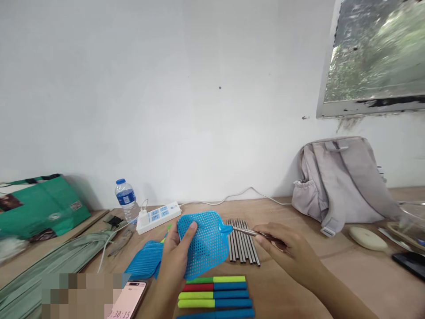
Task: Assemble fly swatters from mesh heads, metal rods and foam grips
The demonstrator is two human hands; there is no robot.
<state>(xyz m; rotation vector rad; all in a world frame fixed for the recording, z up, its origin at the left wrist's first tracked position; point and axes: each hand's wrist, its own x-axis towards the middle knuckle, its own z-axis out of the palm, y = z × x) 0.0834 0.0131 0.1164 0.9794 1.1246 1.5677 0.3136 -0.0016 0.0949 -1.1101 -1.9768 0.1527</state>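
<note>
My left hand (pixel 179 248) grips the edge of a blue perforated fly swatter head (pixel 207 241), its thumb lying over the mesh. My right hand (pixel 282 243) is closed round a silver metal rod (pixel 244 231). The rod's tip meets the narrow blue neck of the swatter head; how deep it sits inside I cannot tell. Behind and below the rod lies a row of several metal tubes (pixel 244 250). More blue swatter heads (pixel 145 259) are stacked left of my left hand. In front lie several coloured foam-like sleeves (pixel 232 294) in blue, yellow, green and red.
A white power strip (pixel 159 217) and a water bottle (pixel 126 199) stand at the back left, near a green bag (pixel 49 206). A grey backpack (pixel 345 181) leans on the wall at right. Phones lie at the lower left (pixel 135 297) and right edge (pixel 410 264).
</note>
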